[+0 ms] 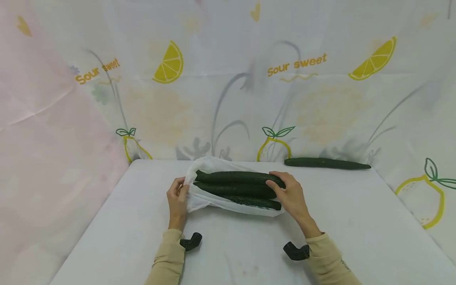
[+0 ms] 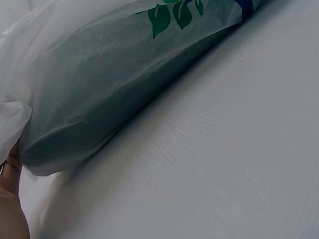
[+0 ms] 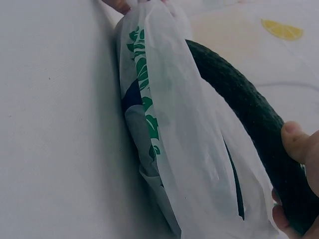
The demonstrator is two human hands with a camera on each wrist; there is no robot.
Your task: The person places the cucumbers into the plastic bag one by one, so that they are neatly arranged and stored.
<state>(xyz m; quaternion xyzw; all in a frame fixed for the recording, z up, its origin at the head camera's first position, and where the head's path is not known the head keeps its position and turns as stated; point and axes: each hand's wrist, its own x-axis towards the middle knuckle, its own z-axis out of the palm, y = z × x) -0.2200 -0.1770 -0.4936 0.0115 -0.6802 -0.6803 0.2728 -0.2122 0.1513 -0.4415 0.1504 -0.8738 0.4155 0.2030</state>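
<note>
A white translucent plastic bag point(image 1: 231, 204) with green leaf print lies on the table, its opening facing up, several cucumbers inside it. My left hand point(image 1: 177, 200) pinches the bag's left edge between thumb and fingers. At the other end my right hand point(image 1: 290, 194) grips the right end of the rearmost cucumber point(image 1: 238, 177), thumb on the near side. That cucumber also shows in the right wrist view, where the hand wraps its lower end. Two more cucumbers lie in front of it, partly covered by the bag; one is the front cucumber point(image 1: 254, 202).
Another cucumber point(image 1: 327, 163) lies alone along the table's back right edge. The white table point(image 1: 235, 249) meets a printed fabric backdrop point(image 1: 228, 99) behind. A black wrist device point(image 1: 191, 242) sits at the left cuff, another black device point(image 1: 296, 251) at the right.
</note>
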